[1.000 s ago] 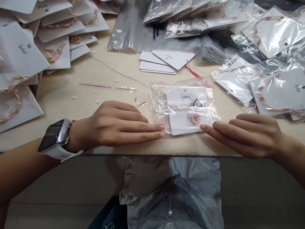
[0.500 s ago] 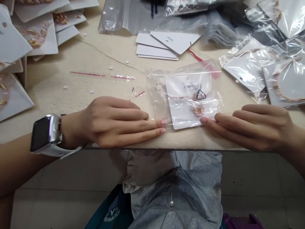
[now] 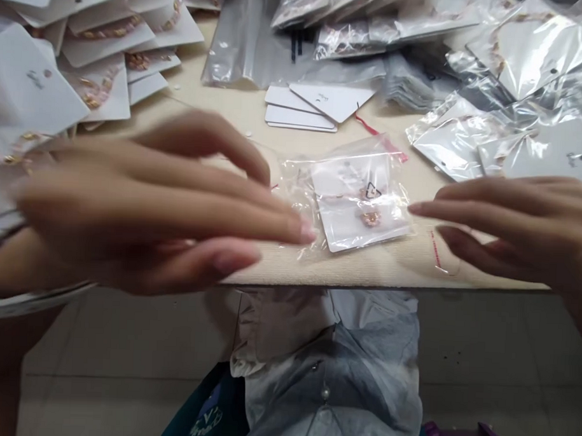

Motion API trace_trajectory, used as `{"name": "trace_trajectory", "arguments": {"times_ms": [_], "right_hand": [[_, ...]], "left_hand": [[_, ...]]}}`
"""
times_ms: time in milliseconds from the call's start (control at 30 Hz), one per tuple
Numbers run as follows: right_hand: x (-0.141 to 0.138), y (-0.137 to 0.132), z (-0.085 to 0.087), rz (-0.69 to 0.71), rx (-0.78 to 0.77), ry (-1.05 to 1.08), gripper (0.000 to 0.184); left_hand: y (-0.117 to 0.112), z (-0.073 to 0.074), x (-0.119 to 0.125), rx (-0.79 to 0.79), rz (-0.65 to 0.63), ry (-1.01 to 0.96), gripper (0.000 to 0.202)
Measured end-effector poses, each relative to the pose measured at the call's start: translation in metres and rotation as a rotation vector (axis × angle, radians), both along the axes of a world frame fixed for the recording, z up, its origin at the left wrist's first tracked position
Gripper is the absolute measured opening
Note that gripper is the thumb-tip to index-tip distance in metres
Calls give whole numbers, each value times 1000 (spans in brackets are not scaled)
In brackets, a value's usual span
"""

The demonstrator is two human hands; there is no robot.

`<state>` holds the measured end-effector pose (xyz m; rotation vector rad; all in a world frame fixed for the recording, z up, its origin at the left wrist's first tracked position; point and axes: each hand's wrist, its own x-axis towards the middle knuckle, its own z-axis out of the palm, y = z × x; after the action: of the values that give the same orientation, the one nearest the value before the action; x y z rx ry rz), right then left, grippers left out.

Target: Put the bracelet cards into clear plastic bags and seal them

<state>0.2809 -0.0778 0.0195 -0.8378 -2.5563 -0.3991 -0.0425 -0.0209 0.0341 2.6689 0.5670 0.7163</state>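
A clear plastic bag [image 3: 344,194] lies flat on the beige table, holding a white jewellery card [image 3: 358,207] with a small pink flower-shaped piece [image 3: 371,217] and a thin chain on it. My left hand [image 3: 148,206] is blurred, raised over the table, with its fingers spread and its fingertips at the bag's left edge. My right hand [image 3: 510,225] hovers with its fingers apart, its index tip just off the card's right side. Neither hand holds anything. A thin clear strip with a red line [image 3: 436,250] lies near my right hand.
Overlapping white cards with beaded bracelets [image 3: 99,90] pile up at the upper left. Bagged cards [image 3: 465,141] spread across the right. Blank white cards [image 3: 299,110] sit behind the bag, below loose plastic bags [image 3: 244,57]. The table's front edge [image 3: 384,286] runs above my lap.
Both hands have lifted from the bag's sides. My left hand has risen and blurred with motion, hiding the pink strips on the table. My right hand has moved slightly away from the card.
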Motion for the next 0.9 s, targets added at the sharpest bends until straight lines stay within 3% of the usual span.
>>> {"name": "trace_trajectory", "arguments": {"times_ms": [67,133,233,333,467,733,833,900], "right_hand": [[-6,5,3,-129,76,21,15],[-19,14,0,-197,85,5,25],[-43,29,-18,-190,-174,-35,50],[-56,41,-37,-251,-525,-77,59],[-56,47,-41,-331,-730,-54,66],[-60,52,-20,-391,-836,-224,77],[-62,59,-5,-425,-863,-207,76],[-64,67,5,-440,-829,-148,67]], "left_hand": [[-3,9,12,175,45,-51,31],[-6,7,32,324,46,77,47],[-10,-14,61,199,123,363,68],[-8,-37,69,-41,209,563,78],[-3,-44,57,-239,250,677,92],[3,-47,46,-218,234,606,95],[-14,-34,23,-83,224,430,81],[-45,-24,1,-75,134,349,57]]}}
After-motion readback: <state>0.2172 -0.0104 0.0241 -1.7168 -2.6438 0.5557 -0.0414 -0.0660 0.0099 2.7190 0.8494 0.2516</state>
